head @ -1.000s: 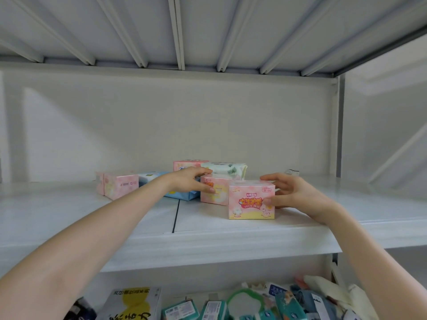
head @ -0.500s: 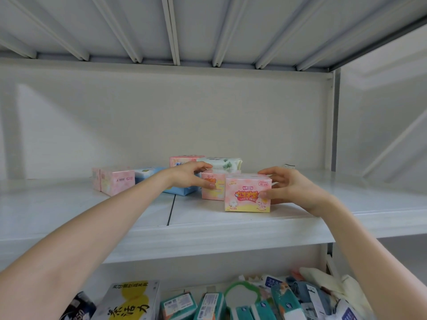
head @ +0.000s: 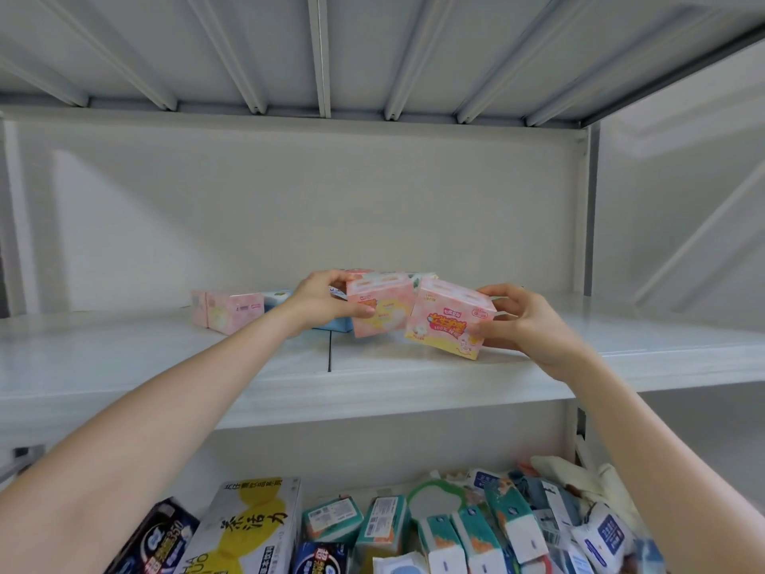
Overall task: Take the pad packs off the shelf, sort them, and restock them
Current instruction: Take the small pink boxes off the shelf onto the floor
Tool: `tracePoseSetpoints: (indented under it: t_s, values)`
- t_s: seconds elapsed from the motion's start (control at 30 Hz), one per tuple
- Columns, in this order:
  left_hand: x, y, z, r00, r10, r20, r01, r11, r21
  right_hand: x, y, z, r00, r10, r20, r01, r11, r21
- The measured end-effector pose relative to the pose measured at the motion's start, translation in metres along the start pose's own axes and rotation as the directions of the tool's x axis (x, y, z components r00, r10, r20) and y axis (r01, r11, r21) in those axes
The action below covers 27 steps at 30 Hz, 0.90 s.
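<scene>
Left pink pack [head: 378, 310] and right pink pack [head: 449, 321] were tilted, touching, just over the shelf [head: 414, 383]; other packs [head: 232, 310] lay on it, so removal was judged early, sorting and restocking outstanding. Left hand [head: 323, 302] gripped one, right hand [head: 521, 321] the other, both arms outstretched

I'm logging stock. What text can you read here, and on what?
"茶活力": white-and-yellow box, bottom of view.
"350": dark pack left of it.
Pink pack with red print, in the right hand: blurred, unreadable.
Paler pink pack, in the left hand: unreadable.
Teal packs: labels too small.
</scene>
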<state>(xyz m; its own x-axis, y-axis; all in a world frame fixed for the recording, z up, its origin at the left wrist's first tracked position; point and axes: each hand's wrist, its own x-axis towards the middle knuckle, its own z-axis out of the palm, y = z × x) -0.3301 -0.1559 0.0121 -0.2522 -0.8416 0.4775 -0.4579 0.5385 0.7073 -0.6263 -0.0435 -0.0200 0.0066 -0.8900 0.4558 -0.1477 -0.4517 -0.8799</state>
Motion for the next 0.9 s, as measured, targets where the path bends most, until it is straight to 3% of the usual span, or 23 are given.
tracePoseSetpoints:
  t_s: [0.3,0.53,0.7,0.9]
  values:
    - [-0.074,0.011,-0.043,0.986,-0.029,-0.162,0.024,0.999,-0.037,-0.053,-0.030,0.042,0.995,-0.031,-0.092,0.036,0.998,0.050]
    - [-0.149,0.003,-0.057,0.967,-0.066,-0.245,0.040,0.993,-0.108,-0.106,-0.035,0.082,0.983,0.025,-0.184,-0.010,0.996,0.085]
    - [-0.208,0.002,-0.062,0.929,-0.097,-0.356,0.032,0.983,-0.183,-0.145,-0.026,0.105,0.981,0.109,-0.161,-0.088,0.988,0.130]
    - [-0.279,0.006,-0.070,0.925,-0.152,-0.347,0.112,0.985,-0.133,-0.192,-0.022,0.117,0.980,0.147,-0.132,-0.128,0.982,0.137]
